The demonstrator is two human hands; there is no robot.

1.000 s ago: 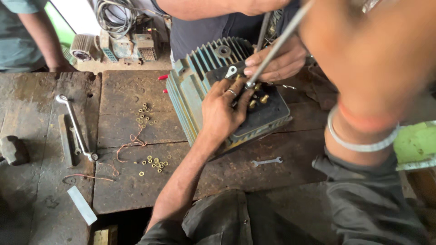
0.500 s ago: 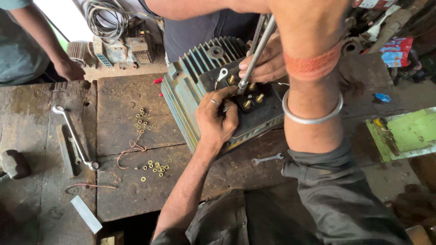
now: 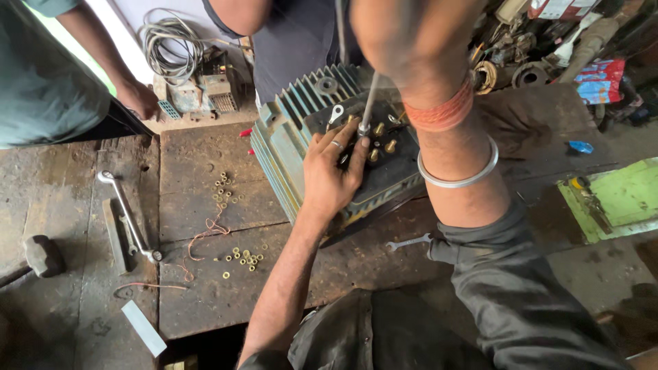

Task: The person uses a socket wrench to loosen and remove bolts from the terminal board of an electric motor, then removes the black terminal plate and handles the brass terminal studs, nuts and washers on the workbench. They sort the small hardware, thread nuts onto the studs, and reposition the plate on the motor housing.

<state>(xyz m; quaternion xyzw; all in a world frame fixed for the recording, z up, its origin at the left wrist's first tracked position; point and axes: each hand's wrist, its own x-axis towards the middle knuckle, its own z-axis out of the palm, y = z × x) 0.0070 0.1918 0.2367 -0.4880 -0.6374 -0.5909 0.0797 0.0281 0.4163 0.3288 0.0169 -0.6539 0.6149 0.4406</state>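
Both hands meet at motor: left hand beside tool.

The motor fills the middle of the bench, and its terminal block is crowded: the left hand lies across its near side, the tool shaft stands on the studs, and the right forearm crosses from above, closing the right approach. Behind the motor a second person's body blocks the far side.

Left of the motor the bench is freer, but brass nuts and more nuts lie scattered there with a copper wire. Further left a wrench and a hammer lie well apart. A small spanner lies near the right sleeve. Another person's hand rests at the far left edge.
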